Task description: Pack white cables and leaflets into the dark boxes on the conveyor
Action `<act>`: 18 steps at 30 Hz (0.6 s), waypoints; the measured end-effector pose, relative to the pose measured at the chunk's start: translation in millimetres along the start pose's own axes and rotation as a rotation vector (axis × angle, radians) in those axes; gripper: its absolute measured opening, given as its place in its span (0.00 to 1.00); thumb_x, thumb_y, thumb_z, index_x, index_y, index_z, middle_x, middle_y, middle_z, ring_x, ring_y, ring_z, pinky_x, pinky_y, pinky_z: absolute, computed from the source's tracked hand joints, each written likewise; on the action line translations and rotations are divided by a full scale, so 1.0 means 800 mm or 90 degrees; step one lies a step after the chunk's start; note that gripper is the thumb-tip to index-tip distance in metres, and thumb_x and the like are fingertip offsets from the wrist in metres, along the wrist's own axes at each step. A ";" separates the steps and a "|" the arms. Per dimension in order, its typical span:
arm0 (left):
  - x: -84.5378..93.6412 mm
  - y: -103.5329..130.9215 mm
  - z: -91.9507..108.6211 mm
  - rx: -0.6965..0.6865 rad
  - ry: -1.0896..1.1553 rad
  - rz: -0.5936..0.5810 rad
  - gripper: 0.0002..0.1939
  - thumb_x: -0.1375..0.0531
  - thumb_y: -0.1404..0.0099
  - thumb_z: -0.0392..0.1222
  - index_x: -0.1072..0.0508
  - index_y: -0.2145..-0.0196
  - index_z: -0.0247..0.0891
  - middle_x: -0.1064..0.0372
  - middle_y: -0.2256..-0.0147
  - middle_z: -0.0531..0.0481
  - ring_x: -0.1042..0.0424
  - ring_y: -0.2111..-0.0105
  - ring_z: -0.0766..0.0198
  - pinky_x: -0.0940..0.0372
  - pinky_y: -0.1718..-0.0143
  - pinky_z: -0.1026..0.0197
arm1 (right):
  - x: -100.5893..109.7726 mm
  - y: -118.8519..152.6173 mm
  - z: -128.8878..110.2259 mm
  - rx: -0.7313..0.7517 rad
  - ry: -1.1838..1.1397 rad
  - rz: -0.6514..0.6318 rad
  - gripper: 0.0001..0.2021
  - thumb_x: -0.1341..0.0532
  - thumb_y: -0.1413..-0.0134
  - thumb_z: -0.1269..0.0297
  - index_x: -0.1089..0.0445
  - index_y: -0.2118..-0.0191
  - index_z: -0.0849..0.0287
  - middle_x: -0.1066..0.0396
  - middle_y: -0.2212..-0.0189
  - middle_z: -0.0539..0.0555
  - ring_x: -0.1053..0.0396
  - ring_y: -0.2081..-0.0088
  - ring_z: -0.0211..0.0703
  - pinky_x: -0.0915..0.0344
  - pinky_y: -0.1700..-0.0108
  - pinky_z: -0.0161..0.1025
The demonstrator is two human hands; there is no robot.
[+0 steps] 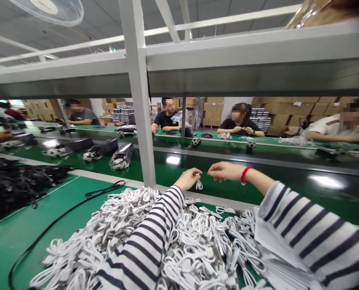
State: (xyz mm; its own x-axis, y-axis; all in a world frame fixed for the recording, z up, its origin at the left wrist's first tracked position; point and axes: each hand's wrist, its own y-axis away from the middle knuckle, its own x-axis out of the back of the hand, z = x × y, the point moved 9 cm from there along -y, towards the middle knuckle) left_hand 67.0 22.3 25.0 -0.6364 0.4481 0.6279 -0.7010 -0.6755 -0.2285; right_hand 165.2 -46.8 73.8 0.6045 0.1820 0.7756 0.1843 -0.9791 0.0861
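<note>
Over the near edge of the green conveyor belt (242,177), my left hand (187,179) pinches a small coiled white USB cable (199,184) that hangs from the fingertips. My right hand (227,171), with a red band at the wrist, hovers just to the right. Its fingers are bent loosely downward, apart from the cable, and I see nothing in them. Beneath my forearms spreads a large heap of bundled white cables (197,241). A stack of white paper sheets (276,257) lies under my right sleeve, partly covered by it.
Black straps (22,181) are piled at left; one long strap (55,219) curves over the green table (4,245). Clear bags with football-patterned items (120,156) lie on the belt. A metal post (140,100) and overhead shelf (242,60) stand ahead. Several people sit across the line.
</note>
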 end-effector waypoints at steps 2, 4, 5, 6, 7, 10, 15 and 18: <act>0.001 0.001 0.002 -0.010 -0.001 -0.005 0.13 0.46 0.38 0.37 0.31 0.56 0.35 0.32 0.64 0.48 0.33 0.65 0.66 0.39 0.59 0.64 | 0.028 0.039 -0.010 -0.022 0.128 0.003 0.19 0.43 0.51 0.49 0.29 0.59 0.58 0.26 0.68 0.54 0.29 0.68 0.45 0.34 0.63 0.41; 0.002 0.002 0.005 -0.016 -0.004 -0.009 0.13 0.46 0.38 0.39 0.30 0.57 0.36 0.32 0.64 0.48 0.33 0.64 0.64 0.39 0.59 0.63 | 0.037 0.088 -0.009 -0.066 0.211 -0.004 0.27 0.42 0.54 0.45 0.31 0.52 0.57 0.27 0.59 0.58 0.30 0.58 0.54 0.36 0.54 0.46; 0.002 0.003 0.006 -0.017 -0.007 -0.013 0.13 0.46 0.39 0.40 0.30 0.57 0.36 0.32 0.64 0.48 0.33 0.64 0.64 0.39 0.59 0.63 | 0.030 0.113 -0.004 -0.085 0.223 -0.032 0.33 0.41 0.57 0.43 0.35 0.47 0.58 0.31 0.51 0.60 0.34 0.52 0.58 0.40 0.49 0.48; 0.002 0.004 0.008 -0.018 -0.009 -0.018 0.13 0.45 0.39 0.41 0.29 0.57 0.36 0.32 0.64 0.48 0.33 0.63 0.63 0.39 0.59 0.63 | 0.016 0.138 0.005 -0.112 0.230 -0.075 0.40 0.39 0.60 0.42 0.41 0.42 0.59 0.39 0.44 0.61 0.40 0.46 0.61 0.44 0.45 0.50; 0.002 0.004 0.010 -0.019 -0.011 -0.023 0.13 0.45 0.39 0.42 0.29 0.58 0.36 0.32 0.64 0.48 0.33 0.63 0.63 0.39 0.59 0.63 | -0.002 0.163 0.017 -0.148 0.231 -0.122 0.45 0.38 0.62 0.41 0.49 0.38 0.59 0.48 0.39 0.61 0.46 0.42 0.62 0.48 0.42 0.51; -0.001 0.006 0.013 -0.021 -0.016 -0.037 0.13 0.45 0.39 0.42 0.28 0.59 0.36 0.32 0.64 0.48 0.33 0.63 0.62 0.39 0.59 0.63 | -0.042 0.210 0.041 -0.190 0.225 -0.160 0.54 0.37 0.65 0.41 0.62 0.35 0.60 0.61 0.36 0.61 0.54 0.39 0.61 0.51 0.40 0.50; -0.008 0.009 0.015 -0.030 -0.033 -0.068 0.12 0.45 0.40 0.42 0.28 0.60 0.37 0.32 0.68 0.50 0.32 0.65 0.63 0.39 0.61 0.64 | -0.047 0.226 0.048 -0.176 0.223 -0.105 0.50 0.37 0.62 0.44 0.57 0.36 0.58 0.57 0.36 0.59 0.52 0.39 0.60 0.50 0.40 0.48; -0.006 0.009 0.014 -0.041 -0.062 -0.055 0.12 0.45 0.40 0.42 0.28 0.61 0.37 0.34 0.69 0.51 0.33 0.66 0.63 0.39 0.62 0.64 | -0.034 0.231 0.049 -0.133 0.177 -0.086 0.44 0.38 0.58 0.48 0.55 0.37 0.54 0.54 0.37 0.55 0.50 0.40 0.58 0.49 0.40 0.46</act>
State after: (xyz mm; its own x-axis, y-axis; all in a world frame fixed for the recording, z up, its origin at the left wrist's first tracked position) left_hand 69.0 8.7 28.9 -0.5405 0.4425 0.7156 -0.7734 -0.5961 -0.2155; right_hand 213.4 -229.3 44.4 0.3465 0.3068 0.8864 0.0690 -0.9508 0.3021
